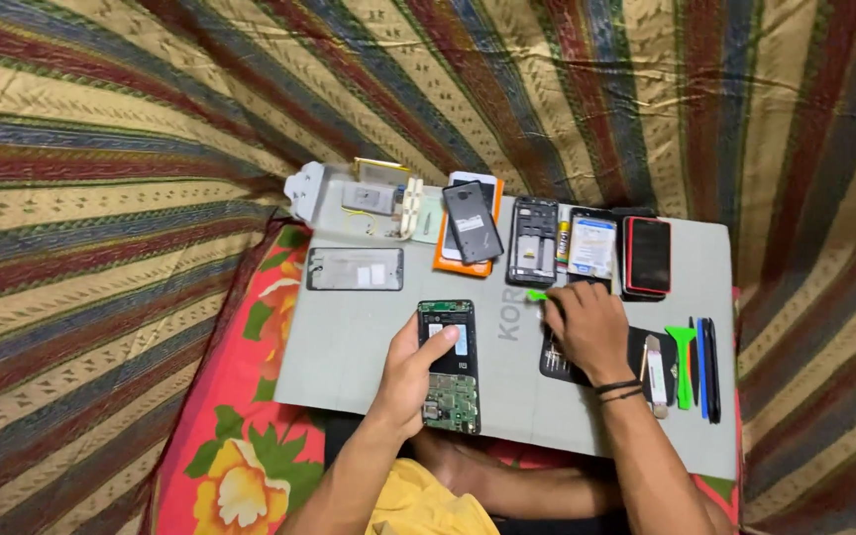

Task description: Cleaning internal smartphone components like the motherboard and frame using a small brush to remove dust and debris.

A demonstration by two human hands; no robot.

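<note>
Opened phone [450,365], circuit board exposed, is gripped at its left edge by the left hand [410,376] at the front of the grey bench [349,347]. A green pry tool [537,294] is pinched in the right hand [587,329], mostly hidden by fingers. A dark tool pouch [636,349] is partly covered. The white-labelled box [592,247] is blurred.

The opened phone [450,365] lay lengthwise on the grey mat, its back cover off, showing a dark frame around a pale blue and white centre and a green circuit board at the near end. It was gripped along its left edge. The small bright green tool [537,295] poked out leftward from the top of a closed fist, just right of the phone's far end and clear of it.
</note>
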